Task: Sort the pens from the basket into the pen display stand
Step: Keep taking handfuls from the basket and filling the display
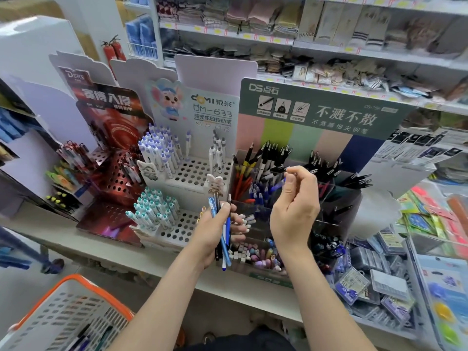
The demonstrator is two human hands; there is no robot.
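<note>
My left hand [215,229] grips a bundle of several pens [224,231], blue, black and white, held upright in front of the display. My right hand [295,201] is raised over the clear pen display stand [336,198] and pinches a blue pen [285,179] by its upper end above the compartment of blue pens [260,193]. The stand's other compartments hold red, black and white pens. The white basket with an orange rim [65,315] sits at the bottom left, with a few pens lying in it.
A white perforated stand [192,173] with white and teal pens is left of the clear stand, and a red perforated stand [114,178] is further left. Erasers [255,254] fill the front compartments. Packaged stationery [379,279] lies at the right. Shelves of goods rise behind.
</note>
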